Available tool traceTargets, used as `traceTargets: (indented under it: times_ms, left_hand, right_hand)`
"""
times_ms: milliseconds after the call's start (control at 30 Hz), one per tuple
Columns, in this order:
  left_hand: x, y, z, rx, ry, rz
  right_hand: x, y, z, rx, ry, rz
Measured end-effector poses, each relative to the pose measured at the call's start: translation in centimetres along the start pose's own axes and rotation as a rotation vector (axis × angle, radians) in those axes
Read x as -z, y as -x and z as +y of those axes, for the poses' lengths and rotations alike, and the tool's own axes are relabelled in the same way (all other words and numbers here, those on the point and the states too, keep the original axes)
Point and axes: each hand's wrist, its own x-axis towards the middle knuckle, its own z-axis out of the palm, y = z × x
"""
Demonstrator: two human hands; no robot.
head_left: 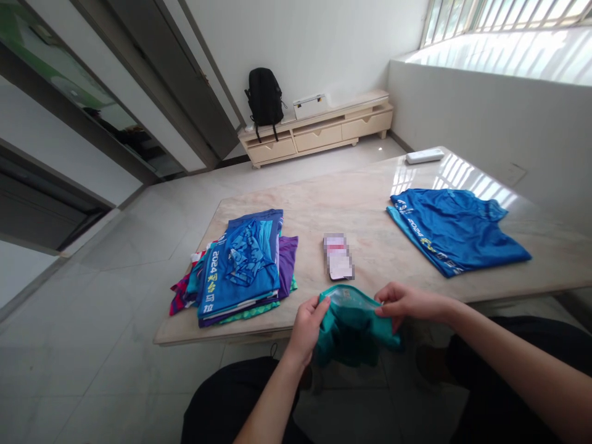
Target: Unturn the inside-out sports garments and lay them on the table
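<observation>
A teal garment (354,327) hangs over the near edge of the marble table (370,209). My left hand (309,327) pinches its left side and my right hand (402,303) pinches its right side, both closed on the cloth at the waistband or collar. A stack of folded clothes (245,265), blue on top, lies to the left. A blue shirt (453,228) lies spread flat on the right part of the table. A phone (338,257) rests just beyond the teal garment.
A white remote-like object (424,156) lies at the table's far edge. A low cabinet (319,129) with a black backpack (265,97) and a white box (309,106) stands against the far wall. My dark-trousered legs are below the table edge.
</observation>
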Motion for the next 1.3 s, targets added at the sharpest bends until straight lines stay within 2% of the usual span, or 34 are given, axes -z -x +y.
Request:
traceTargets:
  times_ms: [67, 167, 267, 367, 567, 767, 1033, 1300]
  left_hand:
    - [-0.9, 0.4, -0.1, -0.07, -0.138, 0.0]
    - [-1.7, 0.9, -0.6, -0.209, -0.473, -0.03]
    - [-1.8, 1.2, -0.8, -0.318, -0.685, 0.005]
    - [-1.5, 1.0, -0.8, -0.384, -0.763, 0.051]
    - [-1.6, 1.0, -0.9, -0.466, -0.809, 0.077]
    - [-2.0, 1.1, -0.8, -0.545, -0.755, 0.044]
    - [-2.1, 0.7, -1.6, -0.543, -0.699, 0.054]
    - [-2.0, 1.0, -2.2, -0.587, -0.685, 0.127]
  right_hand:
    - [-1.6, -1.1, 0.5, -0.008, -0.135, -0.001]
    - [-3.3, -2.6, 1.4, -0.041, -0.261, 0.015]
    - [-3.8, -3.3, 1.9, -0.045, -0.294, 0.042]
    - [-3.5, -3.3, 2.1, -0.016, -0.302, 0.077]
    - [-3.0, -3.5, 3.0, 0.014, -0.332, 0.151]
    - [-3.4, -4.0, 3.1, 0.008, -0.517, 0.121]
    - [-3.9, -4.5, 3.5, 0.017, -0.599, 0.112]
    - [-4.2, -4.7, 3.4, 0.057, -0.742, 0.139]
